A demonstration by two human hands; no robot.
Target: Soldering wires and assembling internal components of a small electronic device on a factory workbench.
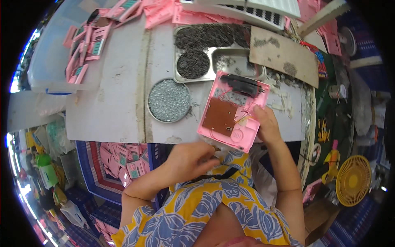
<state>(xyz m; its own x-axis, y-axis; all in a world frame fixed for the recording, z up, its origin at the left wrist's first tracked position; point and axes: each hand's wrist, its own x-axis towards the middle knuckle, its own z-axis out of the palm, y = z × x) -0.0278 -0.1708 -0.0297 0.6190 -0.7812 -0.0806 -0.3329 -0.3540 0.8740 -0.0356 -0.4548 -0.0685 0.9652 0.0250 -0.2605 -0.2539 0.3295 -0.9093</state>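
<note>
My right hand (267,125) is closed on the right edge of a pink plastic housing (245,138). The housing is tilted, with its inside facing up above the table's front edge. Inside it are a brown circuit board (221,117), a black part (240,85) along the far end, and thin red and yellow wires. My left hand (191,159) is just below the housing's near left corner, in front of my body. Its thumb and fingers are apart and loosely bent, and I see nothing held in them.
On the table (119,103) stand a round dish of small silvery pieces (168,101) and a metal tray (201,81) of dark screws. A cardboard piece (284,55) overlaps the tray. A blue crate (154,164) of pink units is below left; a yellow fan (353,180) is at right.
</note>
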